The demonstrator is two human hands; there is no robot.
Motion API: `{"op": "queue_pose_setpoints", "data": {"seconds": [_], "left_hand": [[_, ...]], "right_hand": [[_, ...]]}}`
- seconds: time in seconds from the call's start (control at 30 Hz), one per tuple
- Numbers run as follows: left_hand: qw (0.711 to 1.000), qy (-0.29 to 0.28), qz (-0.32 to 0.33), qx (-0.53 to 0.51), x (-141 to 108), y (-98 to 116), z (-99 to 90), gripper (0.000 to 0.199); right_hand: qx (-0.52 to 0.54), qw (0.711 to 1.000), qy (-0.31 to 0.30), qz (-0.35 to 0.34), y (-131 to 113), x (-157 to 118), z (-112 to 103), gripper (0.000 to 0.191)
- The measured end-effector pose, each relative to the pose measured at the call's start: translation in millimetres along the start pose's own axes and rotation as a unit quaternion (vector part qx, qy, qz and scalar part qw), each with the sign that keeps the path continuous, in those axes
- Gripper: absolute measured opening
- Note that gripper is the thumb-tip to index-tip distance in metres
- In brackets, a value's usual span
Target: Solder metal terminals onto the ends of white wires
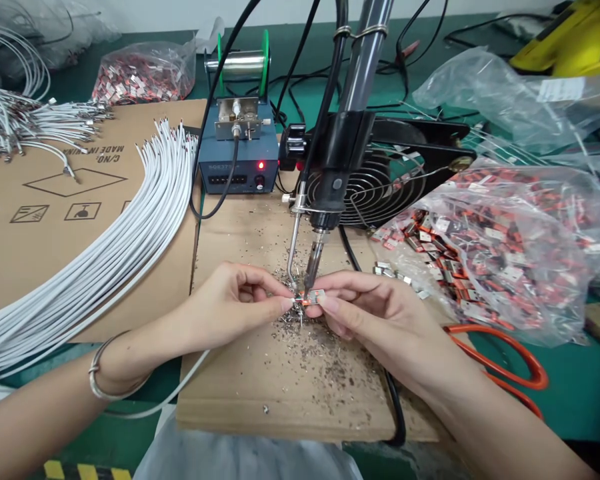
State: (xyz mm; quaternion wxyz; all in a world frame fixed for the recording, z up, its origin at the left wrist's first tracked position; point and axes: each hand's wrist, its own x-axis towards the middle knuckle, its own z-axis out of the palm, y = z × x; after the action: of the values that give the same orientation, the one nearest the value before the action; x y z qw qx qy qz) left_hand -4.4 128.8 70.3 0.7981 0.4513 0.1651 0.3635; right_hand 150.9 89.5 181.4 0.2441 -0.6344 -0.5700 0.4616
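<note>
We pinch small red-and-silver terminal (310, 298) in narrow grip between right hand (380, 320) fingertips (325, 305), directly under soldering iron (315, 250) tip. Left hand (230, 307) fingers (280, 304) also narrow, closing at terminal's left end; what they hold is too small to tell. Steady pinch suits fine work. Clear plastic bag (500, 253) at right holds heaped terminals; second bag (145, 73) behind holds more. White wires (145, 227) fan across cardboard (30, 267).

Right of the fingers (275, 301), orange-handled scissors (503, 337) lie below a plastic bag of red terminals (500, 253); a black wire-guarded fan (375, 190) and a soldering station (237, 160) stand beyond them.
</note>
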Motion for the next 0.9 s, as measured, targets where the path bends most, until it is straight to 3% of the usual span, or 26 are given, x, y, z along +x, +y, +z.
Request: {"op": "queue_pose_setpoints", "data": {"seconds": [0.17, 0.47, 0.9], "left_hand": [[1.0, 0.004, 0.003, 0.009, -0.6, -3.0, -0.3, 0.019], [1.0, 0.0, -0.002, -0.005, -0.6, -0.1, -0.1, 0.017], [0.999, 0.009, 0.002, 0.034, 1.2, -4.9, -1.0, 0.021]], "right_hand": [[-0.014, 1.0, 0.025, 0.002, -0.4, 0.5, 1.5, 0.011], [-0.005, 1.0, -0.003, -0.017, -0.1, -2.6, 1.0, 0.009], [-0.057, 0.997, 0.049, -0.021, -6.5, 1.7, 10.0, 0.01]]}}
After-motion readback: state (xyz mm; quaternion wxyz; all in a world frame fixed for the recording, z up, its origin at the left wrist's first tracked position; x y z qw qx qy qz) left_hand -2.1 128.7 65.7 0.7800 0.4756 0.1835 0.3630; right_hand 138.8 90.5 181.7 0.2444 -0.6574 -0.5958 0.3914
